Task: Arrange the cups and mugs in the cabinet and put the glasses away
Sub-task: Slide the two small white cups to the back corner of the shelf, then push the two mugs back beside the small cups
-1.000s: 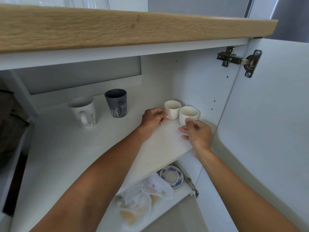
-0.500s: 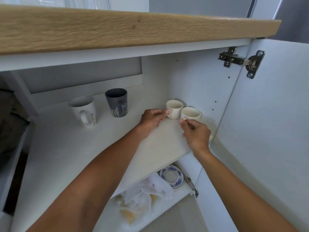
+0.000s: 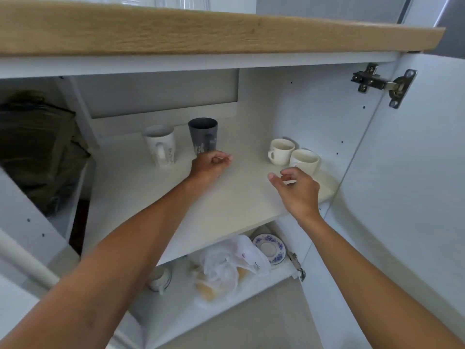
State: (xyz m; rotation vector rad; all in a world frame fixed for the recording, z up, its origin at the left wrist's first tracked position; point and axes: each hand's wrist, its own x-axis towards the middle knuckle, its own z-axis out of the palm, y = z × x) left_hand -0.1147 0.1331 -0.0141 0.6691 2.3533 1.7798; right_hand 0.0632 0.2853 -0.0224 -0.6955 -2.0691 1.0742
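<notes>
From the head camera, your left hand (image 3: pixel 210 166) hung loosely curled and empty just in front of the dark grey tapered mug (image 3: pixel 203 139), at eleven o'clock on the white shelf (image 3: pixel 226 205). Your right hand (image 3: pixel 297 190), half open, held nothing beside the two cream handled cups (image 3: pixel 293 154) at two o'clock. You did best gripping the mug's handle squarely.
</notes>
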